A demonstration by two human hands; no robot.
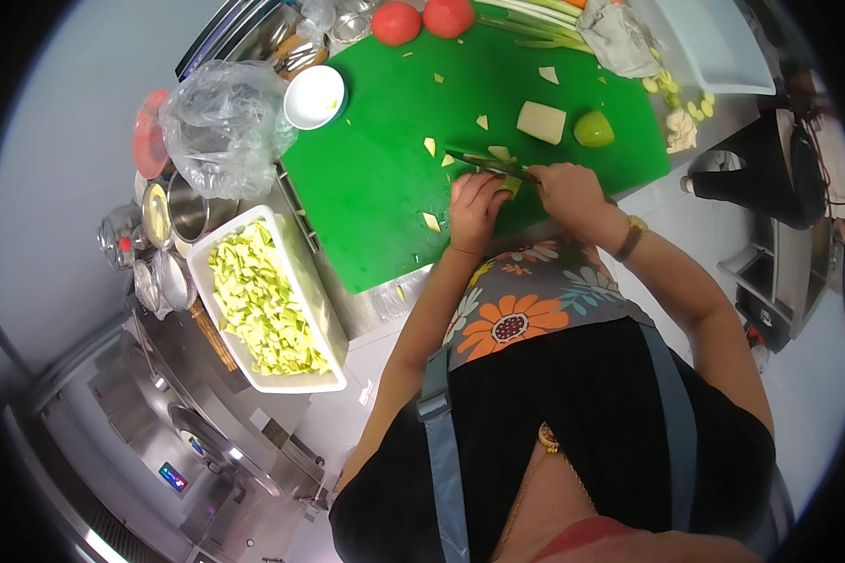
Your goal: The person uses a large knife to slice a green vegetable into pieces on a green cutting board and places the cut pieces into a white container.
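Observation:
My right hand (569, 193) is closed around the handle of a kitchen knife (486, 163), whose blade points left over a green cutting board (380, 183). Just below the blade, my left hand (475, 204) rests with bent fingers against a piece of green vegetable (510, 185), partly hidden by hand and knife. Cut pale pieces (431, 222) lie scattered on the board. To the upper right are a thick pale vegetable chunk (541, 122) and a rounded green end piece (593, 129). A white container (338, 345) at the left holds many cut green pieces.
A white bowl (315, 97) stands at the board's upper left corner, beside a clear plastic bag (218, 130). Two tomatoes (396, 23) and green onions (556, 35) lie along the far edge. A translucent bin (718, 49) is at the upper right, metal pots (189, 207) at the left.

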